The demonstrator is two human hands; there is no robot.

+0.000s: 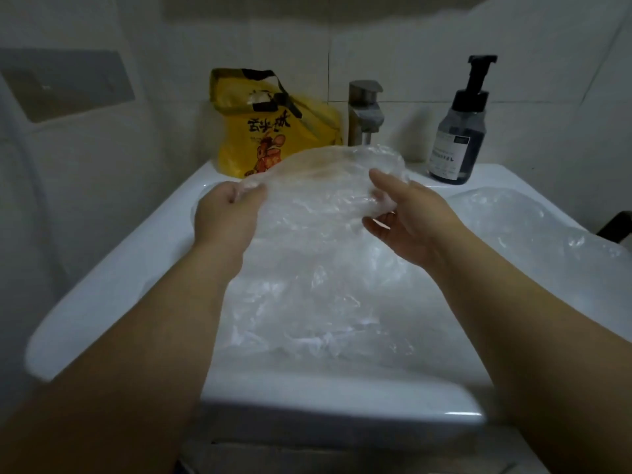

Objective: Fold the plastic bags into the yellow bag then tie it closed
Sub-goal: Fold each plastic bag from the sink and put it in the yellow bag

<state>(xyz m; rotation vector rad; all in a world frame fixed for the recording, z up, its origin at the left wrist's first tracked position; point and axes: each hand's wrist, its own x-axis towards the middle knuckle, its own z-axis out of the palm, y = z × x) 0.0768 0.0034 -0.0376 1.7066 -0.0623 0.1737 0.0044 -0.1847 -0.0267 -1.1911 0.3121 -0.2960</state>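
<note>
While the yellow bag point(273, 131) waits untied at the far left of the sink point(102, 285) beside the tap point(364, 111), the left grip point(222, 213) and right grip point(410, 224) each pinch a far edge of a clear bag point(307, 275), stretching it flat, likely to fold it.

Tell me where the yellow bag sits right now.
In the head view, the yellow bag stands on the back ledge of the sink, left of centre, just left of the faucet.
</note>
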